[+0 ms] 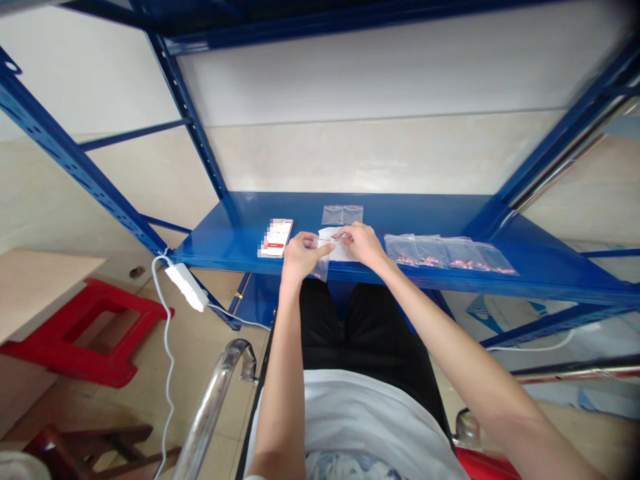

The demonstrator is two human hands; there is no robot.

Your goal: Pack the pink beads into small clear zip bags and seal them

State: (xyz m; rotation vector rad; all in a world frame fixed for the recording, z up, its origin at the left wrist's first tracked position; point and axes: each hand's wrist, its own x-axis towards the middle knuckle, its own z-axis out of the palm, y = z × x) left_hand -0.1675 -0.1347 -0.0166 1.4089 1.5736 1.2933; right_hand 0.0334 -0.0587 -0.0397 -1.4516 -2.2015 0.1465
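My left hand (301,254) and my right hand (361,243) meet over the front edge of a blue metal shelf (240,240). Both pinch a small clear plastic bag (334,245) that lies between them; what is inside it is too small to make out. Right of my hands lies a row of several clear bags with small pink pieces (447,255) in them. Two empty clear bags (342,214) lie farther back on the shelf. A phone (277,237) with a lit screen rests left of my left hand.
Blue rack uprights (193,123) rise at both sides of the shelf. A white power strip (186,286) with its cable hangs off the shelf's left corner. A red plastic stool (95,333) and a wooden board stand at the left. Chrome tubing (213,407) runs beside my knees.
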